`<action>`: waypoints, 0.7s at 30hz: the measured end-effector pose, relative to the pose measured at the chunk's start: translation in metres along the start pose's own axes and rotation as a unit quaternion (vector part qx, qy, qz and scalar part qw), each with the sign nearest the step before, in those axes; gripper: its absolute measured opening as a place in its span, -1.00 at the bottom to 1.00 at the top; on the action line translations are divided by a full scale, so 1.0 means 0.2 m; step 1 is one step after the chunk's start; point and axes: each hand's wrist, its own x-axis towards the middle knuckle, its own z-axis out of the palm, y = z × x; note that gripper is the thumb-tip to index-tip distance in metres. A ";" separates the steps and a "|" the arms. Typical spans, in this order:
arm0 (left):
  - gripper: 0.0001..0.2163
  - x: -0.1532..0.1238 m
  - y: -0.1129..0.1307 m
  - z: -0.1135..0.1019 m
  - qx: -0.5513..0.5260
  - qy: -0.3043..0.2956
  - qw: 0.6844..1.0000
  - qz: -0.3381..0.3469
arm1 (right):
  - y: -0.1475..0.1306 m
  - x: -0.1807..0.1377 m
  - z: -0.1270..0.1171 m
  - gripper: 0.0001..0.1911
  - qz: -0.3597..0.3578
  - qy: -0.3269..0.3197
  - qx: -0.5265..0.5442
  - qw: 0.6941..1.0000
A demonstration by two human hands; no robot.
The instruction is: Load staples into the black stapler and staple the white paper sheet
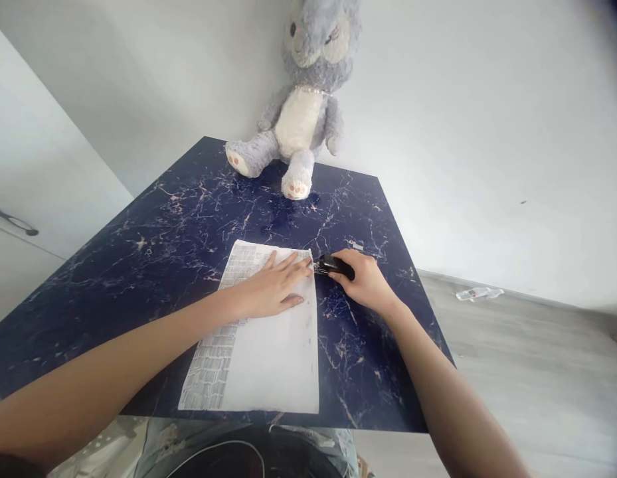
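A sheet of paper (273, 372), possibly a stack, lies on the dark blue marbled table (153, 265); a brick-like pattern runs down its left side. My left hand (275, 289) rests flat on its upper part, fingers spread toward the right edge. In my right hand (360, 275) is a black stapler (338, 267), held from the right. The stapler's front end meets the paper's upper right edge, close to my left fingertips. Whether its jaws are pressed together I cannot make out.
A grey and white plush toy (303, 119) sits at the table's far end against the wall. Just beyond my right hand lies a small pale strip (357, 246), perhaps staples. A white cabinet (34, 153) stands at the left. Clear plastic packaging (479, 293) lies on the floor at right.
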 end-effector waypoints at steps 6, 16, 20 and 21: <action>-0.50 0.00 -0.01 0.01 0.020 0.009 1.000 0.008 | 0.00 0.00 -0.01 -0.77 0.003 -0.006 0.012 1.000; -0.47 0.00 -0.02 0.04 0.034 0.026 0.999 0.029 | -0.03 0.00 0.00 -0.79 -0.003 -0.023 0.027 0.999; -0.45 0.01 0.02 0.06 0.041 0.020 0.999 0.011 | -0.05 0.00 0.03 -0.78 0.023 -0.007 0.017 1.000; -0.45 0.01 0.04 0.07 0.041 0.022 0.999 0.008 | -0.06 0.00 0.04 -0.79 0.028 -0.002 0.016 0.999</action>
